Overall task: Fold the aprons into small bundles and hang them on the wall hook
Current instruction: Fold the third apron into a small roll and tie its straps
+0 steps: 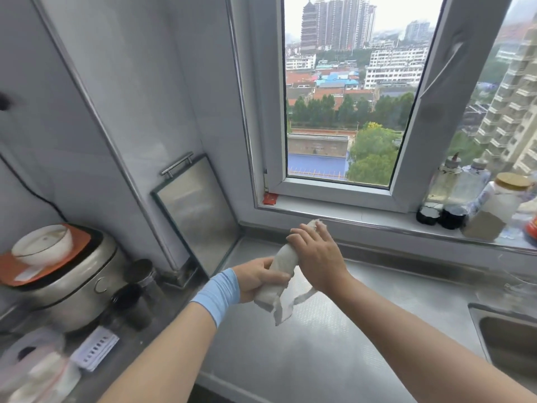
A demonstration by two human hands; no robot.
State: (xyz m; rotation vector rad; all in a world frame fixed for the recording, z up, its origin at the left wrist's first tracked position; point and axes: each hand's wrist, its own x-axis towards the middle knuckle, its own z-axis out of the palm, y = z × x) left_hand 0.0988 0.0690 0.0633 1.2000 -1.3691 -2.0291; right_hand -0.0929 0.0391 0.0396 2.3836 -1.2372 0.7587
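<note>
A pale beige apron (283,261) is rolled into a tight bundle and held above the steel counter (319,353). My left hand (257,282) grips its lower end, where loose cloth and a strap hang down. My right hand (315,253) wraps over the upper end, fingers curled around the roll. A dark wall hook (4,101) shows at the far left edge of the wall.
A rice cooker (69,289) with a bowl on top stands at the left, beside dark jars (136,298). A steel board (197,213) leans in the corner. Bottles and jars (476,199) crowd the windowsill at right. A sink (511,341) lies at the right edge.
</note>
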